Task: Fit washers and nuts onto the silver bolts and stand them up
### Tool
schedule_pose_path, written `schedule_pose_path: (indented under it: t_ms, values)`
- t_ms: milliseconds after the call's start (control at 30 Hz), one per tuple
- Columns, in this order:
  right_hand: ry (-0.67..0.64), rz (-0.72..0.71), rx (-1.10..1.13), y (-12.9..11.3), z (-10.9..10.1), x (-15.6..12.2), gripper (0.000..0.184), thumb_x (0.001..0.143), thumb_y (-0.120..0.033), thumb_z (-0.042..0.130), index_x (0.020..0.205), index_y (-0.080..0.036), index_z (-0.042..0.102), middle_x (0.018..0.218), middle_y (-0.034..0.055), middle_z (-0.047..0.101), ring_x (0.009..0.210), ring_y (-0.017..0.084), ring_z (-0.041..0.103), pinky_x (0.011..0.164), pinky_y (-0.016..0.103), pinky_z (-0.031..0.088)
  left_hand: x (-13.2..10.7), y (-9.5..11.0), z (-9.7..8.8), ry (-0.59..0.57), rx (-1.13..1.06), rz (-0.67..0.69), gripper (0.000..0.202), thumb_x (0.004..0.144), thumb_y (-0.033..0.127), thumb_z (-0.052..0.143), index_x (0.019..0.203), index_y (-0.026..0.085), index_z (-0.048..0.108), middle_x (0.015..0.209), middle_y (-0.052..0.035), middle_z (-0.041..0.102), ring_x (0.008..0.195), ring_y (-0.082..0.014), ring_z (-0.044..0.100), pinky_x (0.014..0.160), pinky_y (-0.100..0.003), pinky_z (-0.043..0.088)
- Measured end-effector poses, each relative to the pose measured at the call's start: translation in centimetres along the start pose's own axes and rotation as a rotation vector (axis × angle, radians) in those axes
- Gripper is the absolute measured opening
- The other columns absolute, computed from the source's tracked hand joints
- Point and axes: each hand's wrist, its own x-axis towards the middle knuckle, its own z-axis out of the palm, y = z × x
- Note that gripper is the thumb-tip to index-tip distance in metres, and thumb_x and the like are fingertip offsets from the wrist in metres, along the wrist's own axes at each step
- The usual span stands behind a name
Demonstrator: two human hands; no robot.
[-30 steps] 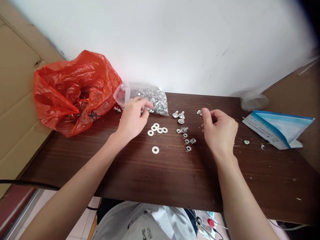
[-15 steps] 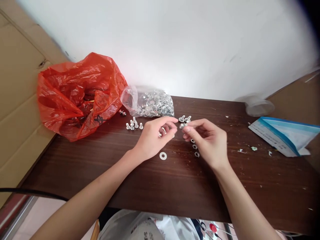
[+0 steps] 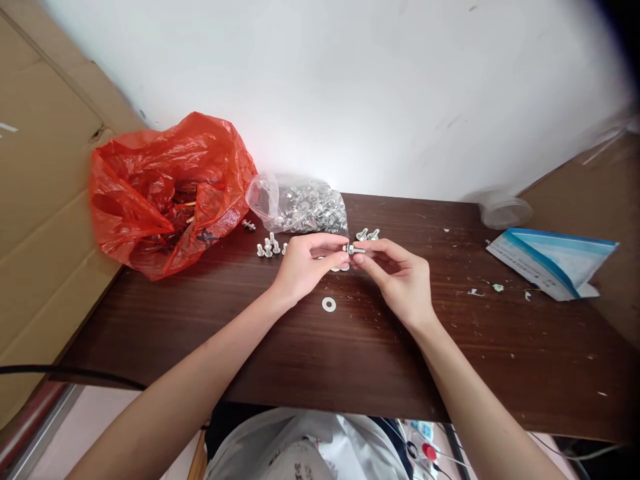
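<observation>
Between the fingertips of both my hands, a small metal bolt (image 3: 358,251) with a nut on it lies roughly level above the table. My left hand (image 3: 303,270) pinches its left end, and my right hand (image 3: 403,277) pinches its shank from the right. Just behind the fingers are two bolts with washers (image 3: 363,235). Left of my left hand, several bolts (image 3: 269,251) stand on their heads, partly covered by that hand. Several flat washers (image 3: 344,268) show below the fingertips, and a single flat washer (image 3: 329,311) lies nearer me.
A clear bag of metal hardware (image 3: 315,210) lies by the wall, beside an open red plastic bag (image 3: 175,193). One small fastener (image 3: 249,225) sits between them. To the right are a blue-edged pouch (image 3: 540,263), a clear plastic container (image 3: 505,212) and scraps (image 3: 497,287).
My right hand has moved left, bringing the bolt to my left hand, whose fingers have closed on its end. The nuts seen beside my right hand are now hidden. The view has shifted slightly.
</observation>
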Motion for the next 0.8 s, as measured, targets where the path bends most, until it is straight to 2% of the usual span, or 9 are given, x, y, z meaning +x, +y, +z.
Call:
schedule_pose_path:
  t_ms: [133, 267, 433, 567, 800]
  values:
    - [0.015, -0.118, -0.154, -0.04, -0.05, 0.14, 0.015, 0.081, -0.028, 0.066, 0.094, -0.021, 0.070, 0.090, 0.0040, 0.068, 0.077, 0.015, 0.063, 0.071, 0.030, 0.055, -0.16, 0.29, 0.21, 0.035, -0.118, -0.072, 0.032, 0.066, 0.023, 0.078, 0.093, 0.008, 0.070, 0.087, -0.0095, 0.072, 0.076, -0.0189, 0.069, 0.084, -0.040, 0.057]
    - [0.007, -0.179, -0.245, -0.15, -0.19, 0.25, 0.013, 0.083, -0.026, 0.063, 0.093, -0.021, 0.070, 0.088, 0.0036, 0.068, 0.075, 0.014, 0.062, 0.069, 0.029, 0.053, 0.16, 0.04, 0.27, 0.019, -0.114, -0.061, 0.032, 0.065, 0.026, 0.080, 0.090, 0.008, 0.071, 0.086, -0.0097, 0.072, 0.079, -0.0192, 0.069, 0.084, -0.040, 0.057]
    - [-0.014, -0.152, -0.303, -0.28, -0.48, 0.20, 0.013, 0.084, -0.027, 0.063, 0.092, -0.022, 0.070, 0.087, 0.0033, 0.069, 0.074, 0.014, 0.063, 0.069, 0.029, 0.052, 0.52, -0.53, 0.48, -0.009, -0.094, -0.055, 0.033, 0.067, 0.020, 0.077, 0.098, 0.011, 0.069, 0.094, -0.0094, 0.071, 0.087, -0.0207, 0.067, 0.079, -0.039, 0.059]
    - [0.036, -0.135, -0.339, -0.63, -0.75, 0.00, 0.012, 0.082, -0.028, 0.065, 0.091, -0.022, 0.070, 0.084, 0.0021, 0.069, 0.075, 0.015, 0.064, 0.069, 0.028, 0.053, 0.50, -0.52, 0.73, -0.038, -0.045, -0.045, 0.028, 0.069, 0.020, 0.076, 0.095, 0.011, 0.070, 0.094, -0.0081, 0.071, 0.088, -0.0207, 0.067, 0.080, -0.039, 0.059]
    - [0.030, -0.106, -0.328, -0.17, -0.81, 0.08, 0.010, 0.081, -0.025, 0.066, 0.090, -0.022, 0.069, 0.085, 0.0012, 0.068, 0.075, 0.014, 0.064, 0.070, 0.027, 0.053, 0.47, -0.05, 0.97, -0.032, -0.023, -0.087, 0.026, 0.068, 0.020, 0.076, 0.092, 0.011, 0.070, 0.089, -0.0065, 0.071, 0.083, -0.0194, 0.068, 0.078, -0.037, 0.060]
